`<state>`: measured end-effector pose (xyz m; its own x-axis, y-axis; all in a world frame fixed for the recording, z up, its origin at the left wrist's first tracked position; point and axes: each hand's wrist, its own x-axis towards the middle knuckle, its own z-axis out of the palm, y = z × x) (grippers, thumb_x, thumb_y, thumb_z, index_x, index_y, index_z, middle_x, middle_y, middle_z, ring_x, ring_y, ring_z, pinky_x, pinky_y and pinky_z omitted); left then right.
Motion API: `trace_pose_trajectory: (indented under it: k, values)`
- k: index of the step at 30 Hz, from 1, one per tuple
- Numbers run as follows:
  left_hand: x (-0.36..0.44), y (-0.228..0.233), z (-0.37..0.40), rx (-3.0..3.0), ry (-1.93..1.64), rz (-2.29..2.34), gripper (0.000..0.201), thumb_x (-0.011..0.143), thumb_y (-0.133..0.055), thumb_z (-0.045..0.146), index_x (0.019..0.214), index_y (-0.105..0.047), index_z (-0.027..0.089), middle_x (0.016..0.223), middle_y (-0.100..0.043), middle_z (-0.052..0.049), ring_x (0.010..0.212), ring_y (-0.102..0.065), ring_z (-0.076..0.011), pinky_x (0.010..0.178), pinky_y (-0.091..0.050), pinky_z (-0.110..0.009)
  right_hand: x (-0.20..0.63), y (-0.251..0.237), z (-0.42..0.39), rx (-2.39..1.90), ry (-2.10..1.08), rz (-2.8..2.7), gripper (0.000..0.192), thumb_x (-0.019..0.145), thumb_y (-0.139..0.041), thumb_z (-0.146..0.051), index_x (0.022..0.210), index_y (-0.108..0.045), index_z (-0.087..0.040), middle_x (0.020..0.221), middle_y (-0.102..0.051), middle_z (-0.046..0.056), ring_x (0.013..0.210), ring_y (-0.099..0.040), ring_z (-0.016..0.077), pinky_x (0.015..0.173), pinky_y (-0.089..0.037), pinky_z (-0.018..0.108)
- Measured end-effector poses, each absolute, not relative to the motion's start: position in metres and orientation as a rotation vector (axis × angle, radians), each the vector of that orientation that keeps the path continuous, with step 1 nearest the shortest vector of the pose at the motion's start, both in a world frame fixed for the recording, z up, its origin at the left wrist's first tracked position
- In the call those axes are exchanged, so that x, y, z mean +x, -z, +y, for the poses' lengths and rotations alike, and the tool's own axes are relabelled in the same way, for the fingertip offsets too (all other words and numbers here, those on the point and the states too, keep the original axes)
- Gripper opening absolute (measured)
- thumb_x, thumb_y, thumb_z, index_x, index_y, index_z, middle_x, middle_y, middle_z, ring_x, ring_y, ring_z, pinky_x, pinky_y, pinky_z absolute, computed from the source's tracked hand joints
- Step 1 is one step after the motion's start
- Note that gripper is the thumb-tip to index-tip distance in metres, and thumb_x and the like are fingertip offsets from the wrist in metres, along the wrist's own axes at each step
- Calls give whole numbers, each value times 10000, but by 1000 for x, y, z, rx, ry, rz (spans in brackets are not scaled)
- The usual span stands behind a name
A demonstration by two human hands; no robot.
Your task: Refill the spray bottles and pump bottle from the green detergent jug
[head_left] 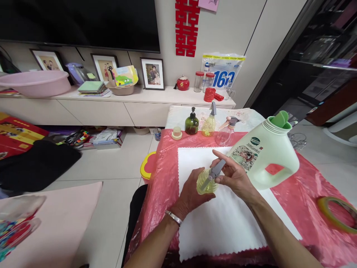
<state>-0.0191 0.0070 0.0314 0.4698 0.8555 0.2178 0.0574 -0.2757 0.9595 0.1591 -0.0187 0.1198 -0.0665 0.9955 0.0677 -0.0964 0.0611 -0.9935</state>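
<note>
Item: our left hand (pixel 192 191), low centre of the frame, closed around the body of a small yellow spray bottle (pixel 205 182) and holding it above the white cloth (pixel 223 219).

Item: our right hand (pixel 235 176), just right of the bottle, fingers pinched on the grey sprayer head (pixel 214 173). The head's long axis slants from lower left to upper right, out of the bottle's neck toward this hand. Both hands touch the bottle; the right sits nearer the head, the left nearer the base.

Item: a pale green detergent jug (pixel 267 152), right of centre, tilted, touching or just beyond the right hand; we cannot tell which.

Item: a dark green pump bottle (pixel 192 123), a second yellow sprayer (pixel 209 123) and a clear sprayer (pixel 227 132), in a row at the far edge of the red plastic table cover (pixel 164 175).

Item: a tape roll (pixel 337 212), lower right, well apart from both hands.
</note>
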Motion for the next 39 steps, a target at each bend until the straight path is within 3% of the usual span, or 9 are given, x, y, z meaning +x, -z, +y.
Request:
trace_pose_trajectory:
  k: [3,8,11,14,21,28,33,39]
  values:
    - [-19,-30,7,1665,-933,820,859,629,-864,590,1339,-499,274,1286,-586,-105,1197,-582,-343,995,-514,-546,154,-117,-18,-1073,-1219,-1203,761,685,-861,-243,1370,-563,-388,950,-607,-19,952,-580,155,909,-491,336]
    - [-19,-30,8,1677,-953,795,849,636,-863,585,1344,-500,288,1305,-599,-93,1220,-581,-340,1025,-508,-551,156,-118,-23,-1029,-1297,-1245,836,789,-784,-297,1509,-375,-409,1254,-632,40,1144,-584,206,937,-509,384]
    - [-18,-30,8,1679,-972,771,867,647,-866,563,1374,-480,293,1360,-585,-102,1251,-567,-346,1038,-502,-551,157,-120,-24,-1032,-1295,-1226,834,818,-756,-318,1540,-339,-353,1195,-676,60,1150,-604,219,975,-506,420]
    - [-18,-31,8,1669,-956,778,826,646,-880,521,1349,-509,296,1336,-608,-93,1226,-585,-344,1007,-522,-544,154,-121,-23,-1062,-1255,-1199,858,750,-815,-310,1508,-413,-320,1100,-704,51,1044,-641,216,943,-525,422]
    - [-19,-28,7,1702,-958,818,890,643,-882,522,1410,-478,320,1376,-581,-83,1236,-581,-338,1056,-495,-555,143,-120,-22,-1106,-1189,-1127,757,672,-868,-312,1371,-579,-285,1024,-731,56,1008,-668,244,866,-564,432]
    - [-19,-21,8,1603,-942,793,1318,502,-917,622,1545,-205,246,1511,-440,-190,1399,-447,-416,1135,-393,-640,150,-129,-22,-1123,-1033,-1003,803,694,-855,-331,1423,-523,-288,1104,-732,73,1069,-670,264,925,-544,465]
    - [-20,-20,8,1702,-941,786,1144,586,-871,639,1492,-310,221,1499,-454,-187,1405,-444,-397,1169,-361,-621,160,-146,-22,-1137,-940,-927,785,678,-863,-330,1396,-547,-286,1107,-733,64,1073,-672,258,954,-540,449]
    - [-21,-20,9,1860,-912,795,851,713,-823,555,1393,-443,213,1407,-547,-171,1329,-526,-367,1116,-440,-591,165,-164,-28,-1156,-877,-893,752,663,-871,-339,1357,-583,-314,1097,-727,46,1060,-673,249,976,-545,442]
